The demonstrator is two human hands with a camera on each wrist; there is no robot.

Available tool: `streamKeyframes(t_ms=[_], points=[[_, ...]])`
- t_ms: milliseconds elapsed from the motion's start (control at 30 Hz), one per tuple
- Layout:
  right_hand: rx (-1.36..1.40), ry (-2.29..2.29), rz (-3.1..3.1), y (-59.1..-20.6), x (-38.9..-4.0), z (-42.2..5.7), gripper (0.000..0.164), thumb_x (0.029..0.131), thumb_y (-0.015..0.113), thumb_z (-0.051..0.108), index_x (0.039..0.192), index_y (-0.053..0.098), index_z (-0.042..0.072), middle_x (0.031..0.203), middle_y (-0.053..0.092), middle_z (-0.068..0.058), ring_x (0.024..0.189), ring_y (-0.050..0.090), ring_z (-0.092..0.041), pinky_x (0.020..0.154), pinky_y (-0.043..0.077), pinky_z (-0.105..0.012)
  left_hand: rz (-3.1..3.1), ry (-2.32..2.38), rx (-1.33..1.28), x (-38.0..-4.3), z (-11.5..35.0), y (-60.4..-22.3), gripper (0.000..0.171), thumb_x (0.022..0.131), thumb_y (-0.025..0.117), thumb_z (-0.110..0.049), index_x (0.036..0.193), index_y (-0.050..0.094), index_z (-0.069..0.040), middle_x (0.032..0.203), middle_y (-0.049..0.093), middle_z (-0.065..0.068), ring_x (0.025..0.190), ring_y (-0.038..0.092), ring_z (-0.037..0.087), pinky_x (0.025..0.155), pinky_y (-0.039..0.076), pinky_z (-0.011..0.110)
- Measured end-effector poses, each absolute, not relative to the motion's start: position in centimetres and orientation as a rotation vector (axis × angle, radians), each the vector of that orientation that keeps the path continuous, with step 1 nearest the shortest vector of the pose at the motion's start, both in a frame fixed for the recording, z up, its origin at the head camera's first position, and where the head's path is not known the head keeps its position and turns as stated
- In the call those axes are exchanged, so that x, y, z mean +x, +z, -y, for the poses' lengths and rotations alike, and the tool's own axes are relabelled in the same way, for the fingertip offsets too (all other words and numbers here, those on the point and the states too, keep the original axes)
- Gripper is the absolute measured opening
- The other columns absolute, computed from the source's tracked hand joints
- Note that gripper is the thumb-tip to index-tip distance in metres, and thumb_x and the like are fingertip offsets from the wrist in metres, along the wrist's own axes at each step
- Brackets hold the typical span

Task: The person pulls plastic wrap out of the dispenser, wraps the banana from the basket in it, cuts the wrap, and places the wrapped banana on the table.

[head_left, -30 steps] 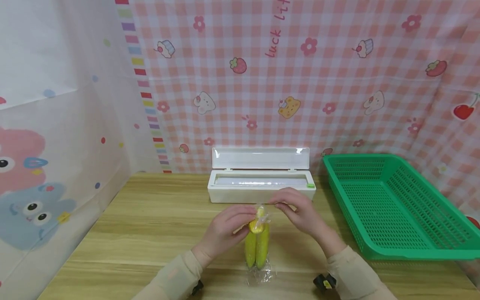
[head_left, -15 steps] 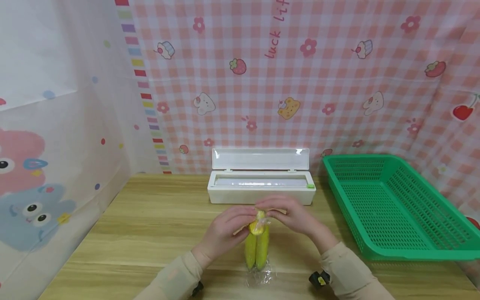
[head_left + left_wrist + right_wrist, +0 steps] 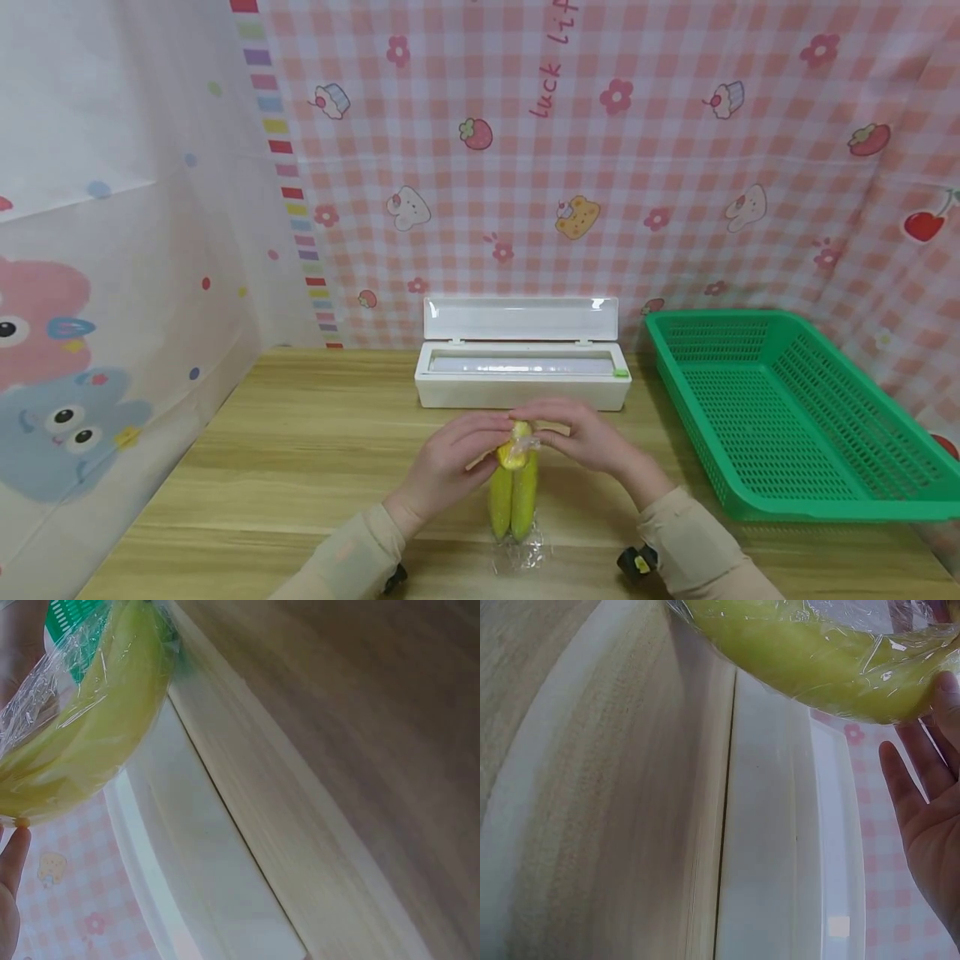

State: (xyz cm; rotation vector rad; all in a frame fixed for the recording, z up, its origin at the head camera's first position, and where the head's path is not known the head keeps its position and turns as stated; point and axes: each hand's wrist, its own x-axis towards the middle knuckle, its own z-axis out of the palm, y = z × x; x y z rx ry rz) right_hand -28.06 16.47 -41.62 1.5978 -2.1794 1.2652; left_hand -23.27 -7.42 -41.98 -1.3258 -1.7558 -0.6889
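Observation:
A small bunch of yellow bananas [image 3: 501, 504] lies wrapped in clear cling film [image 3: 522, 554], stem end away from me. My left hand [image 3: 452, 457] grips the stem end from the left, fingers over the top and thumb lower. From the right, my right hand [image 3: 581, 435] holds the same end, its fingertips meeting the left ones. In the right wrist view, the thumb [image 3: 946, 701] presses on the filmed banana [image 3: 802, 664]. The left wrist view has a fingertip [image 3: 16, 844] touching the bananas [image 3: 105, 735]. Loose film spreads past their near tips. Fingers partly hide the stem.
Just behind the hands stands a white cling film dispenser [image 3: 517, 394], its clear lid [image 3: 521, 319] raised. At the right is a green plastic basket [image 3: 862, 508]. Patterned cloth [image 3: 480, 183] hangs behind the wooden table [image 3: 300, 467].
My right hand has moved left, from beside the stem end onto it, and its fingertips now meet those of the left hand. The left hand and bananas have stayed put.

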Motion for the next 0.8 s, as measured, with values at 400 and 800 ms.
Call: streamKeyframes(t_ms=[400, 800], points=[[1.604, 1.203, 2.236, -42.1, -28.1, -16.3, 0.041, 0.09, 0.068, 0.004, 0.13, 0.061, 0.003, 0.127, 0.065, -0.01, 0.116, 0.062, -0.024, 0.1, 0.05, -0.041, 1.77, -0.713, -1.31, -23.2, 7.3, -42.0, 0.031, 0.077, 0.073, 0.007, 0.107, 0.068, 0.002, 0.113, 0.069, 0.014, 0.108, 0.066, 0.028, 0.099, 0.051, 0.035], [1.613, 1.154, 2.188, -42.0, -27.9, -16.1, 0.039, 0.092, 0.065, 0.0, 0.13, 0.061, 0.005, 0.127, 0.065, -0.01, 0.113, 0.063, -0.026, 0.098, 0.051, -0.043, 1.872, -0.648, -1.356, -22.3, 8.9, -40.4, 0.058, 0.073, 0.083, -0.008, 0.125, 0.061, 0.004, 0.126, 0.063, 0.016, 0.119, 0.058, 0.033, 0.104, 0.047, 0.045]])
